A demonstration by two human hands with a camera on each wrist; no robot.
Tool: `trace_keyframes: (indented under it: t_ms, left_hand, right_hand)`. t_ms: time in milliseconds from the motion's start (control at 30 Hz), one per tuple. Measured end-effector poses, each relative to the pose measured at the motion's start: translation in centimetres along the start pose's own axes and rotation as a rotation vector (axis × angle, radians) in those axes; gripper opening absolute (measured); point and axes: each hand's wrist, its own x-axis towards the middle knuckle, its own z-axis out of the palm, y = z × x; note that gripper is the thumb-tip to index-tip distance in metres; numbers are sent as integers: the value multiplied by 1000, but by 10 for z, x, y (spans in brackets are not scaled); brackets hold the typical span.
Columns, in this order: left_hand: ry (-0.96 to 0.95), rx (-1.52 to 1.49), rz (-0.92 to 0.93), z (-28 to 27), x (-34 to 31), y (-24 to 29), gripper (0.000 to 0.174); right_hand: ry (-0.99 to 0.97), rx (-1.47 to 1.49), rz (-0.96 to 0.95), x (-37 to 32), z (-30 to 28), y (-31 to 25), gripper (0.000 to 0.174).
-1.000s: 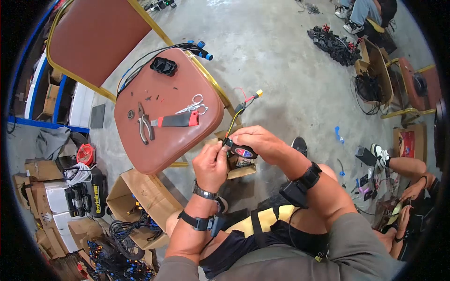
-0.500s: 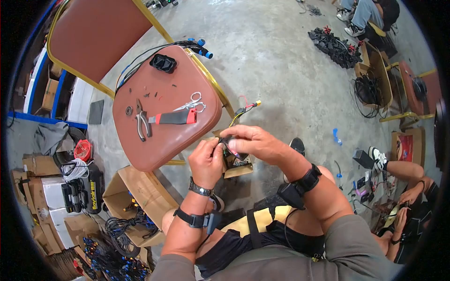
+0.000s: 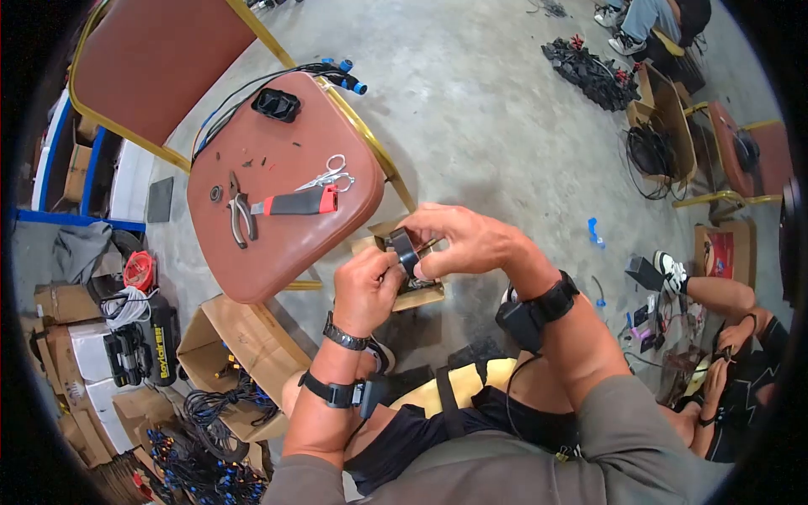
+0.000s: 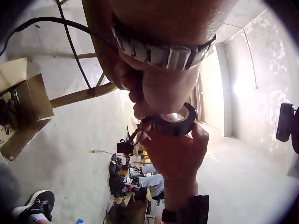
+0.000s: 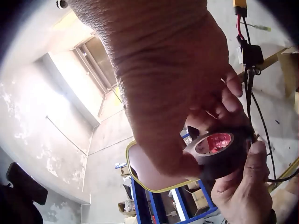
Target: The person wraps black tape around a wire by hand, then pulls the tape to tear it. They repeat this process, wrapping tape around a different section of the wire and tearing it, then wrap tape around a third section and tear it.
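A roll of black tape (image 3: pixel 404 251) is gripped between the thumb and fingers of my right hand (image 3: pixel 467 241). My left hand (image 3: pixel 362 290) pinches at the cable right beside the roll; its fingertips are partly hidden in the head view. The right wrist view shows the tape roll (image 5: pixel 219 151) against a thin dark cable (image 5: pixel 249 100), with a small black block (image 5: pixel 250 55) and a yellow connector (image 5: pixel 240 7) farther up. In the left wrist view the roll (image 4: pixel 180 122) lies between both hands, its pale core visible.
On the red chair seat (image 3: pixel 278 244) are pliers (image 3: pixel 240 215), a red-black knife (image 3: pixel 296 202), scissors (image 3: pixel 330 172) and a black tray (image 3: pixel 276 104). Cartons (image 3: pixel 244 332) stand by the chair and below the hands. Another person's arms (image 3: pixel 722 362) are at right.
The tape roll has turned from lying flat to standing on edge as my right hand moved around the cable. The yellow connector and wires have dropped from sight behind the hand in the head view.
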Motion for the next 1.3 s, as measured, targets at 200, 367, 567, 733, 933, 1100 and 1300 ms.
trace_keyframes:
  t_ms: [200, 367, 567, 733, 933, 1100, 1300]
  left_hand:
    - [-94, -148, -15, -6, 0, 4, 9]
    - [-95, -197, -26, -7, -1, 5, 10]
    - [-85, -199, -12, -7, -1, 5, 16]
    - [-69, -128, 49, -6, 0, 6, 18]
    - [7, -102, 98, 1, -6, 7, 20]
    - [141, 37, 178, 3, -6, 13, 22]
    - [148, 57, 303, 6, -4, 13, 24]
  right_hand:
    - [-63, 172, 122, 4, -5, 6, 44]
    - [-39, 322, 155, 5, -2, 11, 51]
    - [-24, 349, 229, 6, -2, 7, 55]
    - [9, 415, 251, 6, 2, 6, 51]
    - [27, 468, 286, 8, 4, 5, 40]
    - [60, 543, 279, 12, 10, 6, 35]
    - [122, 513, 389, 18, 12, 11, 40]
